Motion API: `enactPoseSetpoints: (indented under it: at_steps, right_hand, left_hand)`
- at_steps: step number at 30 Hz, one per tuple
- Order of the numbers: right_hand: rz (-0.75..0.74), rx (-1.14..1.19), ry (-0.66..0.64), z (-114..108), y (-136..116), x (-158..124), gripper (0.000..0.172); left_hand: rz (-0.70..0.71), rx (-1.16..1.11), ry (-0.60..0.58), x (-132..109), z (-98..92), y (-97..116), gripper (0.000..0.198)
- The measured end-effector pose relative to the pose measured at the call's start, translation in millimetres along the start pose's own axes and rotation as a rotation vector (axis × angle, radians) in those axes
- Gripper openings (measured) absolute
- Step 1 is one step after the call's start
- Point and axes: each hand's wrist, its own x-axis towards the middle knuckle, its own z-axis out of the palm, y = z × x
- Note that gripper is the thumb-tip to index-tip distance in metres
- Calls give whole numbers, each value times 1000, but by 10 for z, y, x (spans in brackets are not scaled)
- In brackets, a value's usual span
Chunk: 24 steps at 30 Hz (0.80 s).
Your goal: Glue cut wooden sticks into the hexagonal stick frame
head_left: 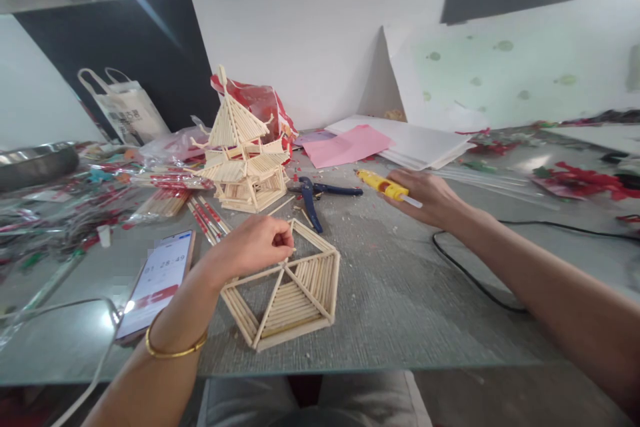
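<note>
My left hand is over a flat hexagonal frame of wooden sticks, near its centre. Its thumb and fingers are pinched together; a pale bit shows at the fingertips, too small to tell apart from the frame's sticks. Spokes divide the frame into triangles, and those at the front and right are filled with rows of sticks. My right hand grips a yellow hot glue gun, held above the table to the right of the frame. A white glue stick pokes out of the gun's back end.
Behind the frame stand a pagoda model made of sticks and blue-handled cutters. A phone lies at left beside bagged sticks. Pink paper and white sheets lie at the back. A black cable curves at right.
</note>
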Motion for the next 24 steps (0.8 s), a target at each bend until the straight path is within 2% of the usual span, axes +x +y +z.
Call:
enactPoseSetpoints:
  at_steps: [10,24]
  right_hand:
    - [3,-12,-20,-17,1,5,17]
    - [27,-46,-2,-3,7,-6,17]
  left_hand:
    - [10,6,6,1,3,9,16]
    - [9,-33,150,28,50,-19,15]
